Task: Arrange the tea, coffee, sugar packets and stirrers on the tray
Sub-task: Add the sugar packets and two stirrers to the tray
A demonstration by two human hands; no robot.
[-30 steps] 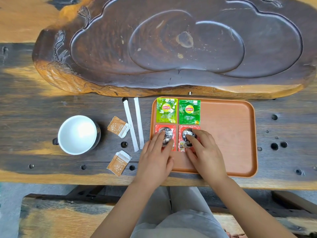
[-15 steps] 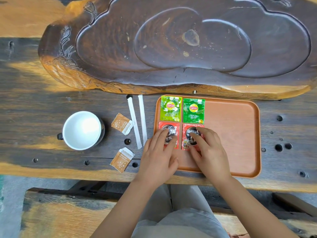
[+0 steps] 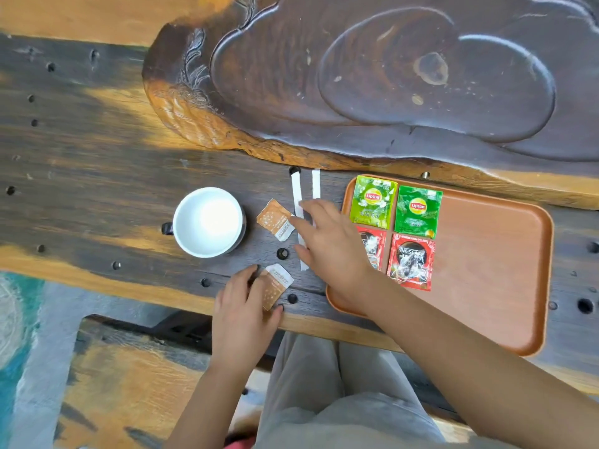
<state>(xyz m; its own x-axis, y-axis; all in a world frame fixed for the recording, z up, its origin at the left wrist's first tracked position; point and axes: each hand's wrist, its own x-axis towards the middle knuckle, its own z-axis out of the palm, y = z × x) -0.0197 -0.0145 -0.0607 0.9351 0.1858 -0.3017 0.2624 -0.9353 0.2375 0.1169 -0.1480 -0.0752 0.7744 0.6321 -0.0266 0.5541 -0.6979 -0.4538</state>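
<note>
Table (image 3: 97, 163): a thick slab of dark, weathered wood with orange-gold streaks and small round holes bored through it.
Carved tea board (image 3: 405, 76): a big, glossy dark wooden piece at the far side, scalloped like a cloud, with a raw orange edge.
Tray (image 3: 492, 260): smooth, matte, terracotta-coloured, rectangular with rounded corners and a low raised rim; it sits at the near right of the table.
Tea packets: 2 shiny square sachets side by side in the tray's far-left corner, a pale green one (image 3: 372, 202) and a darker green one (image 3: 417, 211), edges almost touching.
Coffee packets: 2 crinkly red foil squares just below the tea, 1 in plain sight (image 3: 411, 265), the other (image 3: 372, 247) partly hidden under the right wrist.
Stirrers: 2 long, flat sticks in white paper sleeves, lying nearly parallel on the table left of the tray; the left one (image 3: 296, 194) runs under the right hand, the right one (image 3: 315, 184) shows only its far end.
Sugar packets: 2 small orange-and-white paper sachets on the table, 1 (image 3: 275, 219) between the cup and the stirrers, 1 (image 3: 275, 285) near the table's front edge.
Cup (image 3: 209, 222): round, white, glazed, with a dark handle on its left.
Right hand (image 3: 330, 244): reaching leftward off the tray, palm down, fingers spread loosely over the stirrers, a fingertip just touching the far sugar packet; nothing is gripped.
Left hand (image 3: 244, 314): low at the table's edge, thumb and fingers pinching the near sugar packet.
</note>
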